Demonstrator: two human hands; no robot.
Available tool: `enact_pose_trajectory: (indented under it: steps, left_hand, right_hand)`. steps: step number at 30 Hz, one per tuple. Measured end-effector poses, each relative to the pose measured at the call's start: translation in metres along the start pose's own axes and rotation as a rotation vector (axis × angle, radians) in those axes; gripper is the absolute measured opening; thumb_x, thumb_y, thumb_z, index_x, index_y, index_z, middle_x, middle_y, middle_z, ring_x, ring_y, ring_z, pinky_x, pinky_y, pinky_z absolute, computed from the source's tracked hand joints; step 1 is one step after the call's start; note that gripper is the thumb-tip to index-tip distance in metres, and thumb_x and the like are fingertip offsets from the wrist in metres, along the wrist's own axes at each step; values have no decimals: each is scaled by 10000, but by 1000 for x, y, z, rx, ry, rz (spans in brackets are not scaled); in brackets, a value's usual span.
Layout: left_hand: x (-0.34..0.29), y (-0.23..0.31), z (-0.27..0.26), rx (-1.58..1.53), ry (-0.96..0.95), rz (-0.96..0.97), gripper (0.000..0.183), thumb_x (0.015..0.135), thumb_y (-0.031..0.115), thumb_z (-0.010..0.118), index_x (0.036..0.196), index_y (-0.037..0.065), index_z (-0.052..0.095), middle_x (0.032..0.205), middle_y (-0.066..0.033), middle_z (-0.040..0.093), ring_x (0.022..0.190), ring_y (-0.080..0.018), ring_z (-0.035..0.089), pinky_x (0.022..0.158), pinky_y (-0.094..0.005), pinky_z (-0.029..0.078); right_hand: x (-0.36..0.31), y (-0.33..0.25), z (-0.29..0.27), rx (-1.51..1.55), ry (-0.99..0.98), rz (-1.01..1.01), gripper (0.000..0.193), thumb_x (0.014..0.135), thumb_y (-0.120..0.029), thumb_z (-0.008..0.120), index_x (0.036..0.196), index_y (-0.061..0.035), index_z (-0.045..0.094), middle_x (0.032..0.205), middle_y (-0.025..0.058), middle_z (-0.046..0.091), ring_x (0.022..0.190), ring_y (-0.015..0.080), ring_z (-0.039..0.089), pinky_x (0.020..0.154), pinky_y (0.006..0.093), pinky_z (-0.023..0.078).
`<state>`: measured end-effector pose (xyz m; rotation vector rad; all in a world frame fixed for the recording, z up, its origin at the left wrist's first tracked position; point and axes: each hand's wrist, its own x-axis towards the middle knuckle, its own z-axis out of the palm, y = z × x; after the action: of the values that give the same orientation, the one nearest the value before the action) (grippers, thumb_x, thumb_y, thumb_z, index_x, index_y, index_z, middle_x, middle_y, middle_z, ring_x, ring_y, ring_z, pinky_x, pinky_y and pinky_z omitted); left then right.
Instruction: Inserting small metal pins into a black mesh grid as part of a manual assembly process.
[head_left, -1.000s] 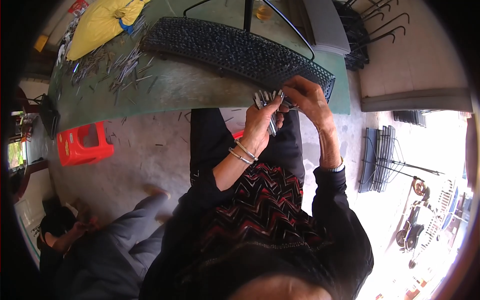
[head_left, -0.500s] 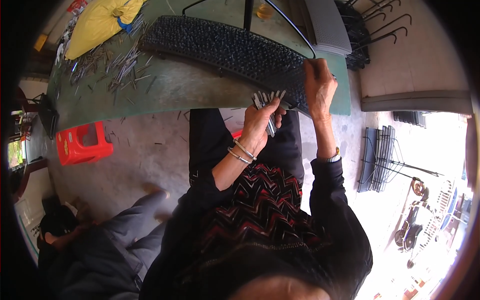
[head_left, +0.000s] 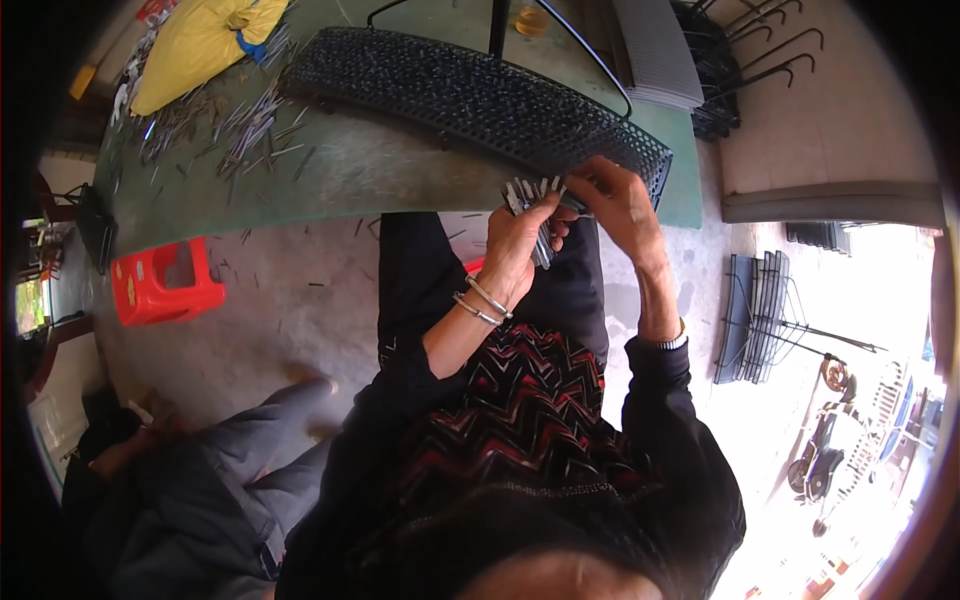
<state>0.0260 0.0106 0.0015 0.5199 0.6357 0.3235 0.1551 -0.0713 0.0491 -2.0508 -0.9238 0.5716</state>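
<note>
My left hand (head_left: 517,245) is closed around a fanned bundle of short metal pins (head_left: 535,200), held just below the table's near edge. My right hand (head_left: 620,200) meets the bundle from the right, its fingers pinching at one pin. Just beyond both hands lies a long black perforated panel (head_left: 470,95) studded with rows of pins, on the green table (head_left: 330,175). Two bangles circle my left wrist.
Loose metal pins (head_left: 230,125) are scattered over the table's left part beside a yellow sack (head_left: 195,45). A red plastic stool (head_left: 160,285) stands on the concrete floor at left. Another person in grey (head_left: 200,490) crouches lower left. Black wire racks (head_left: 755,310) lean at right.
My right hand has come back from the panel's right end to the bundle in my left hand. The left hand stays in place with the pins.
</note>
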Motion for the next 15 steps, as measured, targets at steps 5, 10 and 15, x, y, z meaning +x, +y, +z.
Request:
enact_pose_trajectory:
  steps: [5, 10, 15]
  left_hand:
    - [-2, -3, 2, -41, 14, -21, 180, 865, 159, 667, 991, 38, 625, 848, -114, 701, 689, -166, 655, 516, -261, 469]
    - [-3, 0, 2, -41, -7, -59, 172, 897, 149, 631, 1020, 31, 615, 926, -141, 693, 763, -178, 655, 584, -276, 513]
    - [-4, 2, 4, -56, -5, -56, 152, 898, 133, 622, 1006, 26, 620, 896, -142, 687, 735, -163, 637, 572, -271, 508]
  right_hand:
    - [1, -2, 0, 21, 328, 0, 117, 865, -99, 622, 935, -6, 631, 737, 66, 655, 631, 86, 569, 574, 253, 445]
    - [30, -1, 6, -194, 610, -279, 111, 863, -115, 636, 920, -20, 622, 763, 132, 658, 639, 193, 626, 611, 314, 479]
    - [42, 15, 19, -297, 535, -281, 109, 857, -133, 646, 932, -55, 632, 798, 130, 644, 700, 266, 637, 650, 353, 490]
